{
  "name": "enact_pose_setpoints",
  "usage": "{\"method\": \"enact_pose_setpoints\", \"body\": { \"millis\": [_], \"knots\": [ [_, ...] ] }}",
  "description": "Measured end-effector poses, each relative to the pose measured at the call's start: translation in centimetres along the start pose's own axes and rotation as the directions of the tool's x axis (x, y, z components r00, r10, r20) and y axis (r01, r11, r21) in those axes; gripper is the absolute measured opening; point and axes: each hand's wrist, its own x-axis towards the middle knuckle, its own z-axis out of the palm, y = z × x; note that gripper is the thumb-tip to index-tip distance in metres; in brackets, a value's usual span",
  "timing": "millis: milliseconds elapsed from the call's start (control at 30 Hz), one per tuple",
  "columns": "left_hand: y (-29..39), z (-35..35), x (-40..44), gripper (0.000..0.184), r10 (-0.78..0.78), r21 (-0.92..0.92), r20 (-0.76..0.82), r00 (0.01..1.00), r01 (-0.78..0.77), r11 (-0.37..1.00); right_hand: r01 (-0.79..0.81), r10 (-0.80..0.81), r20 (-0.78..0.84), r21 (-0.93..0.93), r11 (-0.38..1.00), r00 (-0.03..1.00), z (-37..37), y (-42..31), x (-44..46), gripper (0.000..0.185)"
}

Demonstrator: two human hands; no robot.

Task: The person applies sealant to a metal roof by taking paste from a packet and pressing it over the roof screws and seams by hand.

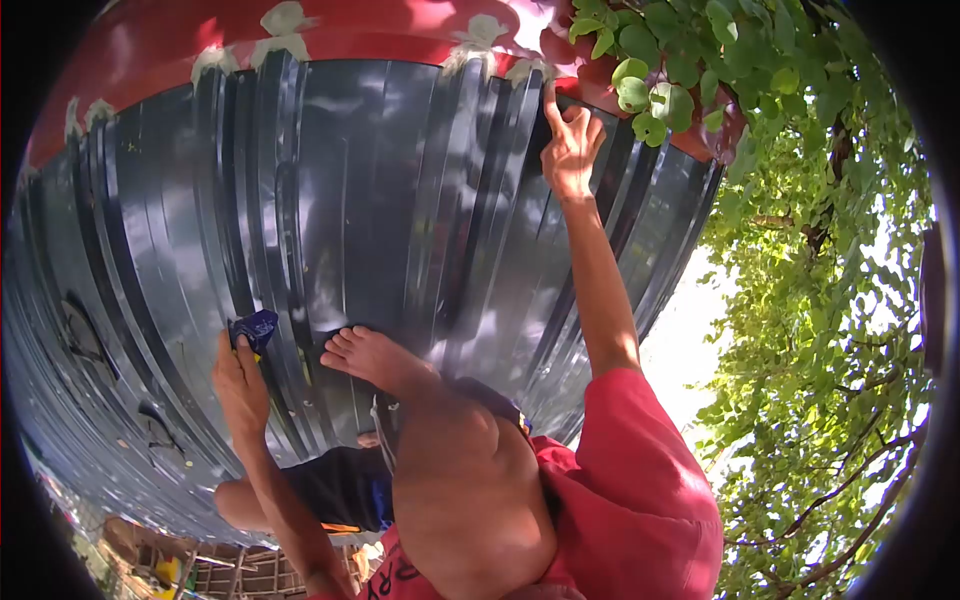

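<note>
My left hand (pixel 240 375) is closed on a small crumpled dark blue packet (pixel 255 328), just above the grey ribbed metal roof (pixel 365 210). At the upper right my right hand (pixel 572 145) reaches to the edge where the ribs meet a red strip (pixel 375 32). Its index finger is stretched out and touches the whitish paste (pixel 528 70) at the top of a rib; the other fingers are curled. More blobs of whitish paste (pixel 283 35) sit along the seam between red strip and ribs.
My bare foot (pixel 375 358) rests on the roof, knee bent. Leafy branches (pixel 670 60) overhang the upper right edge, with foliage down the right side. Two dark sandals (pixel 165 435) lie on the roof at the left. A wooden lattice (pixel 225 570) shows below.
</note>
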Motion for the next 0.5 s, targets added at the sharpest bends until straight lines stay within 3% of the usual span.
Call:
{"method": "enact_pose_setpoints", "body": {
  "millis": [67,167,200,333,500],
  "knots": [
    [-0.1,0.0,0.0,0.028,-0.007,0.015,0.018,1.0,0.007,1.0,0.031,-0.03,0.017,-0.066,0.997,0.999,0.0,0.2,-0.5,0.08],
    [-0.5,-0.1,-0.1,0.029,-0.004,0.039,0.027,1.0,0.003,0.999,0.056,-0.041,-0.193,0.073,0.996,0.98,-0.3,0.5,-1.0,0.078],
    [-0.7,0.0,-0.2,0.029,0.005,0.034,0.013,1.0,-0.005,0.999,-0.047,0.052,-0.102,0.051,0.998,0.993,-0.9,0.1,-1.1,0.074],
    [-0.6,0.2,-0.3,0.029,0.008,-0.032,0.017,1.0,-0.007,0.999,0.039,-0.018,-0.139,0.149,0.988,0.99,-0.5,0.2,0.2,0.079],
    [0.4,-0.1,-0.2,0.026,0.032,-0.019,0.005,0.999,-0.032,0.999,-0.017,0.022,-0.054,0.089,0.996,0.998,-0.4,-1.3,1.0,0.08]
  ]
}}
